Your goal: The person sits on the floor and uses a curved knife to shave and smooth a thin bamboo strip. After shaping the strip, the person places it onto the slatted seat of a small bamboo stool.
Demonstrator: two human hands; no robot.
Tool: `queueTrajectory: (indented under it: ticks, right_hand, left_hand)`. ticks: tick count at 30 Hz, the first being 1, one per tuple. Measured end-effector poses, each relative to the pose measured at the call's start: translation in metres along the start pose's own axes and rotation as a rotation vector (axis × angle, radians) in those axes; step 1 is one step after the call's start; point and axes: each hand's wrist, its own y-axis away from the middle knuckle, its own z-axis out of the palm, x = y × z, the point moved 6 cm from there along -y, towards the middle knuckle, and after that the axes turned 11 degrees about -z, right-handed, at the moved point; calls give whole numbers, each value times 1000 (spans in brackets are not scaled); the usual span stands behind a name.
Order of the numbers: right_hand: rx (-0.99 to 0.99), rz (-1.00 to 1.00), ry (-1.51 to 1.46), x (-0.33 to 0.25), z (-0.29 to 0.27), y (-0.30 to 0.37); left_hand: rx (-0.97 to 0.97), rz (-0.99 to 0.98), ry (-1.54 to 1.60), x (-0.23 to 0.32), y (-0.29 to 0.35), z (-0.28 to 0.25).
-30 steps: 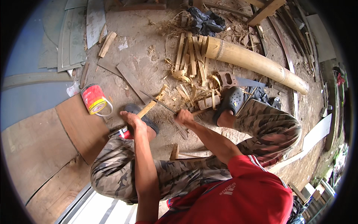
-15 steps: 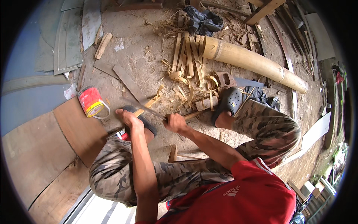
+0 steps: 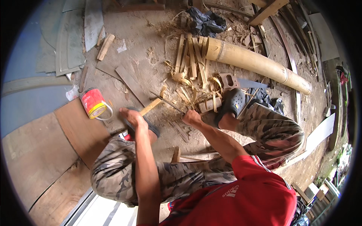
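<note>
My left hand (image 3: 132, 117) is closed round the near end of a split bamboo strip (image 3: 151, 106), low beside my left shoe. The strip slants up and to the right, its far end near curled shavings (image 3: 183, 78). My right hand (image 3: 192, 118) grips a knife (image 3: 167, 101) by its handle, mostly hidden in the fist. Its thin dark blade points up and left, crossing the strip near the far end; whether they touch I cannot tell.
A thick bamboo pole (image 3: 252, 62) lies at the right, beside several split strips (image 3: 191, 56). A handsaw (image 3: 249, 83) rests by my right shoe (image 3: 233, 102). At the left stand a red and yellow bucket (image 3: 93, 102) and wooden boards (image 3: 81, 132). A black plastic bag (image 3: 205, 22) lies at the back.
My right hand has moved right with the knife, whose blade now lies farther along the strip. My left hand keeps its hold, nearly in place.
</note>
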Motion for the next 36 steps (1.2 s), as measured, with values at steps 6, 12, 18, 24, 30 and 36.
queueTrajectory:
  ticks: [6, 12, 18, 24, 30, 36]
  right_hand:
    - [-19, -131, -321, -94, -31, 37]
    - [23, 151, -176, 2, -4, -1]
    - [13, 79, -253, -23, 5, 19]
    - [144, 23, -425, -57, -8, 34]
    - [28, 181, -383, -34, 2, 8]
    - [-11, 48, -282, -17, 33, -6]
  left_hand:
    - [36, -30, 29, 4, 15, 0]
    - [28, 10, -48, 5, 14, 3]
    - [34, -44, -23, 7, 28, 9]
    - [-29, 60, -131, 14, 51, 27]
    - [26, 124, -155, 15, 55, 31]
    - [2, 116, -91, 9, 43, 29]
